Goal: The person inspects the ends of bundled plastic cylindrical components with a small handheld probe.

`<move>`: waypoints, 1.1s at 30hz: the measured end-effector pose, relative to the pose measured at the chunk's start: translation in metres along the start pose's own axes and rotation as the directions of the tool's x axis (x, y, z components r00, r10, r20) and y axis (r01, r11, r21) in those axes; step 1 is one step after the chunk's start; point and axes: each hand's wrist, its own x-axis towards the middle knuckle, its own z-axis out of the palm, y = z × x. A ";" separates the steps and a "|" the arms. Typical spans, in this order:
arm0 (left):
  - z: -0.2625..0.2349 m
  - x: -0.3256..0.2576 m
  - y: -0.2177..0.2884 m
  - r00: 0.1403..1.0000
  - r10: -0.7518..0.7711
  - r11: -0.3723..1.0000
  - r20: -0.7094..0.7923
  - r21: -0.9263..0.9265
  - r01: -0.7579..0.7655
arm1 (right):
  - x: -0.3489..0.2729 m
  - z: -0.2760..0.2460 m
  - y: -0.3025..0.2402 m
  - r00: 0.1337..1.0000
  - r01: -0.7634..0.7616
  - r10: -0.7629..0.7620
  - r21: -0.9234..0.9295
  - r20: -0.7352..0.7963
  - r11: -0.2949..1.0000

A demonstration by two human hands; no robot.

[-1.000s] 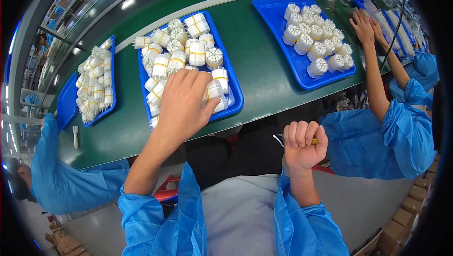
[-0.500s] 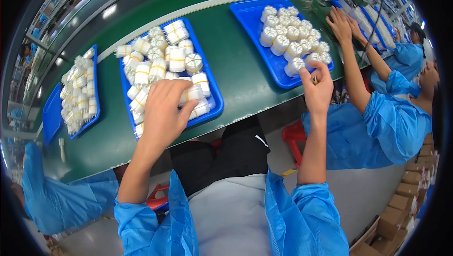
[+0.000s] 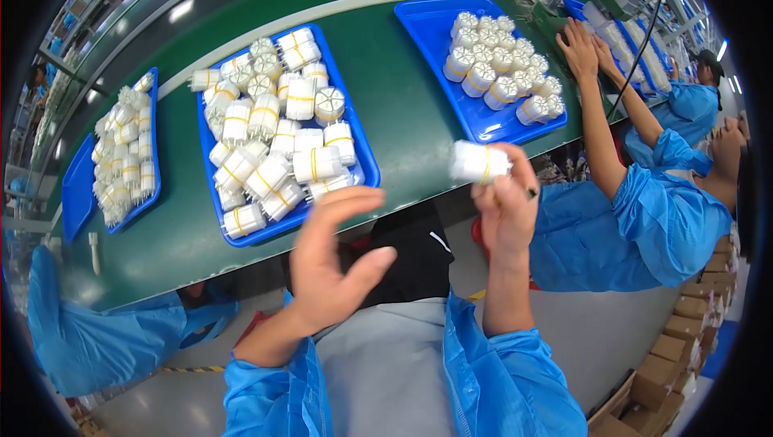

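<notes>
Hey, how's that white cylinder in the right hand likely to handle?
Laid sideways, the white cylinder would probably roll, given its round wall. It seems light: the right hand holds it by one end. Likely stiff, as it looks unsquashed.

My left hand [image 3: 319,280] is spread, thumb [image 3: 369,269] apart from the fingers [image 3: 336,208]; my right hand [image 3: 512,215] curls in a pinch.

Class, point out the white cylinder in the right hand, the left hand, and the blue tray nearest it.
White cylinder [image 3: 477,163], head view: middle of its side.
Left hand [image 3: 324,268], head view: middle of the hand.
Blue tray [image 3: 369,172], head view: near right corner.
</notes>
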 end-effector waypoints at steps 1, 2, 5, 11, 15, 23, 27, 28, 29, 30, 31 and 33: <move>0.019 -0.003 -0.002 0.991 -0.134 0.974 -0.015 -0.188 0.129 | -0.011 0.013 0.002 0.999 -0.020 0.018 0.050 0.044 0.999; 0.032 -0.003 -0.006 0.969 -0.244 0.904 0.030 -0.354 0.239 | -0.022 0.017 0.005 0.995 -0.079 0.073 0.076 0.069 0.994; 0.058 -0.006 -0.016 0.939 -0.340 0.713 0.049 -0.638 0.291 | -0.045 0.035 0.022 0.992 -0.039 0.029 0.083 0.120 0.996; 0.053 -0.020 -0.028 0.939 -0.337 0.588 0.065 -0.764 0.264 | -0.053 0.034 0.034 0.953 0.031 -0.030 0.003 0.302 1.000; 0.054 -0.023 -0.035 0.982 -0.188 0.725 -0.020 -0.678 0.125 | -0.052 0.032 0.037 0.949 -0.034 0.001 0.098 0.314 0.995; 0.050 -0.015 -0.049 0.907 0.403 0.915 -0.124 0.060 -0.398 | -0.050 0.031 0.047 0.917 -0.306 0.186 0.322 0.353 0.896; 0.050 -0.010 -0.048 0.846 0.518 0.843 -0.124 0.239 -0.481 | -0.049 0.028 0.055 0.883 -0.364 0.210 0.330 0.419 0.871; 0.050 -0.009 -0.049 0.848 0.515 0.846 -0.123 0.235 -0.479 | -0.048 0.028 0.056 0.871 -0.383 0.216 0.334 0.441 0.861; 0.050 -0.008 -0.051 0.825 0.553 0.818 -0.120 0.267 -0.509 | -0.048 0.029 0.056 0.873 -0.383 0.218 0.334 0.437 0.861; 0.051 -0.007 -0.052 0.800 0.588 0.789 -0.116 0.299 -0.537 | -0.048 0.032 0.055 0.870 -0.388 0.220 0.335 0.441 0.859; 0.050 -0.007 -0.052 0.803 0.585 0.792 -0.117 0.296 -0.534 | -0.048 0.035 0.053 0.867 -0.393 0.223 0.337 0.446 0.856; 0.048 -0.005 -0.051 0.786 0.614 0.745 -0.068 0.379 -0.549 | -0.046 0.040 0.054 0.860 -0.409 0.229 0.347 0.456 0.844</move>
